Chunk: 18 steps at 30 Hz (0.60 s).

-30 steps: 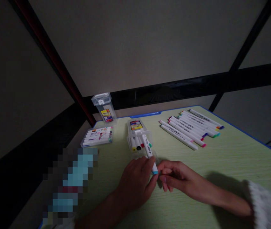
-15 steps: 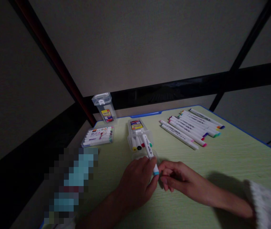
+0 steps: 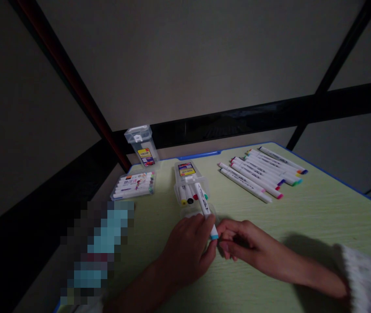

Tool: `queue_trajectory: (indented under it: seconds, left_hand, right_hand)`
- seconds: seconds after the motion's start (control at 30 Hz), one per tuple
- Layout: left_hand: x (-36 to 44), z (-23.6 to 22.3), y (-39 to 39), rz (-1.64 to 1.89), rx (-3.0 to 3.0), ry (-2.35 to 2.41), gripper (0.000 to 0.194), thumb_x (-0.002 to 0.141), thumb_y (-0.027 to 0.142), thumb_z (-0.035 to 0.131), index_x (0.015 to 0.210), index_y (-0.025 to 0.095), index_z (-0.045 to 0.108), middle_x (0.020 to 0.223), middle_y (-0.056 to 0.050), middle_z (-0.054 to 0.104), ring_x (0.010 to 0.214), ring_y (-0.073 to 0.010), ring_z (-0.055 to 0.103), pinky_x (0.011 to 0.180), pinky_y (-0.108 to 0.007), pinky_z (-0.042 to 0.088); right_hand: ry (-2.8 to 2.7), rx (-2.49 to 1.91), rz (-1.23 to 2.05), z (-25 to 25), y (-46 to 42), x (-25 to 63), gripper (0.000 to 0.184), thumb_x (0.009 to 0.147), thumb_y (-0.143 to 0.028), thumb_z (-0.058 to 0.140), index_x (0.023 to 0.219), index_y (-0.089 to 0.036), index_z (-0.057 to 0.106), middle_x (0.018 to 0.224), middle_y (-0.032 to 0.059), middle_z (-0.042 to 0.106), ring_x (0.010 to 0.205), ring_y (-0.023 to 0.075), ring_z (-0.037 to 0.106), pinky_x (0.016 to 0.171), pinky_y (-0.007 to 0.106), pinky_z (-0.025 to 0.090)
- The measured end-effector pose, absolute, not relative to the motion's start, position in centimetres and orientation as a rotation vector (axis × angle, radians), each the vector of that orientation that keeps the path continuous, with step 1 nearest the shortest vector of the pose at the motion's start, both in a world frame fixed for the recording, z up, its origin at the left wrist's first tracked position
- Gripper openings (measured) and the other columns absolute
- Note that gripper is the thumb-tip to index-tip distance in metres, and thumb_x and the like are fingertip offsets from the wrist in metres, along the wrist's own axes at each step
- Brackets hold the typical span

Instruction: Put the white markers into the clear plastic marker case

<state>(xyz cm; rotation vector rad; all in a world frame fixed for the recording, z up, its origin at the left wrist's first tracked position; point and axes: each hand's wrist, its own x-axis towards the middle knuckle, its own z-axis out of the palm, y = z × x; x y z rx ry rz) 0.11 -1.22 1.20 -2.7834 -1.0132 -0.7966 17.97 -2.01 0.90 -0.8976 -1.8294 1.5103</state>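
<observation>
One white marker (image 3: 204, 201) slants in the left hand (image 3: 187, 245), pinched near its blue end, its other end overlapping the clear case (image 3: 185, 169) from where I stand. The right hand (image 3: 249, 243) curls loosely beside that blue end; whether it grips anything, I can't tell. More markers (image 3: 253, 170) lie rightward on the table (image 3: 329, 219).

The light is dim and greyish. A pale green table (image 3: 319, 221) with a streaked top and blue edging stands near a plain grey wall (image 3: 198, 65), and a glossy black band (image 3: 234, 124) runs behind its far edge. A dark red strip (image 3: 71, 91) slants down to the far left corner; a black bar (image 3: 342, 48) descends towards the far right corner.
</observation>
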Motion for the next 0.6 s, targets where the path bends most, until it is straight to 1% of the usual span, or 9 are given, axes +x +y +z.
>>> queue_trajectory:
  seconds: [0.23,0.4,0.6]
  left_hand:
    - [0.08,1.07,-1.19,-0.790,-2.794,-1.027,0.035,0.080,0.018,0.040,0.114,0.012,0.042,0.094,-0.012,0.061,0.083,-0.0232,0.059,0.072,-0.038,0.051]
    - [0.06,1.09,-1.27,-0.829,-2.773,-1.006,0.037,0.078,0.017,0.041,0.115,0.012,0.042,0.094,-0.012,0.061,0.084,-0.0235,0.059,0.074,-0.037,0.051]
    - [0.13,1.43,-1.30,-0.828,-2.780,-0.980,0.037,0.076,0.015,0.040,0.113,0.009,0.044,0.091,-0.013,0.061,0.082,-0.0241,0.059,0.071,-0.038,0.051]
  right_hand:
    - [-1.846,-0.928,1.470,1.02,-1.92,17.87,0.012,0.084,-0.027,0.046,0.080,-0.017,0.051,0.063,-0.0010,0.051,0.058,0.0109,0.045,0.053,0.023,0.036]
    - [-1.855,-0.922,1.475,1.15,-1.86,17.82,0.011,0.082,-0.027,0.046,0.081,-0.017,0.052,0.062,-0.0010,0.051,0.057,0.0109,0.044,0.053,0.024,0.036]
    - [-1.845,-0.924,1.484,1.10,-1.93,17.85,0.011,0.082,-0.025,0.045,0.081,-0.016,0.052,0.062,-0.0008,0.051,0.056,0.0114,0.044,0.052,0.024,0.035]
